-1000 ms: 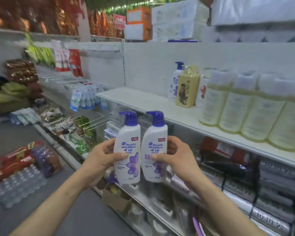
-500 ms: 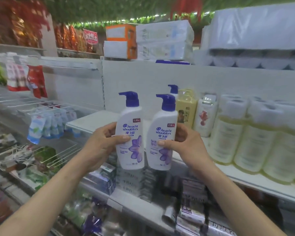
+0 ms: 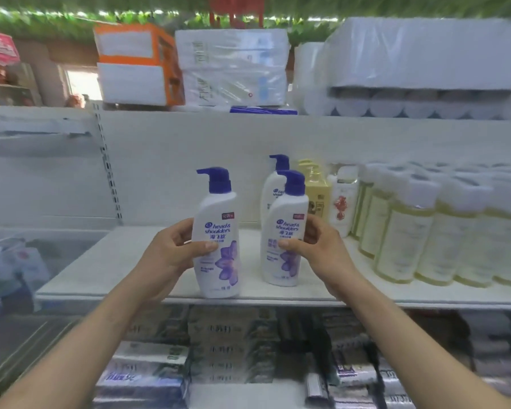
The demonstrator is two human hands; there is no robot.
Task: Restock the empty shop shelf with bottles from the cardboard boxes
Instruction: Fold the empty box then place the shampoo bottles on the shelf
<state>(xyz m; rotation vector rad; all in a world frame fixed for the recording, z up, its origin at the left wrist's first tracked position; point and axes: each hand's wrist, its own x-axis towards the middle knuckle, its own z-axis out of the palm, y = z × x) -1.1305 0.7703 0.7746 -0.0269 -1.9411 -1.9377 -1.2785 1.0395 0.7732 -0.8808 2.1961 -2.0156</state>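
a white plastic shampoo bottle with a blue pump top is gripped round its middle by the left hand; a second bottle of the same kind is gripped likewise by the right hand. the hands are kept apart, with a gap left between the bottles. both bottles are held upright, long axes vertical, labels turned towards the wearer, and the left pump spout is pointed leftwards. the white shop shelf lies straight ahead. the second bottle is over it, just in front of a third matching bottle, so the right hand is judged nearer to setting down. the left-hand bottle is at the front edge. whether either base is touching cannot be told.
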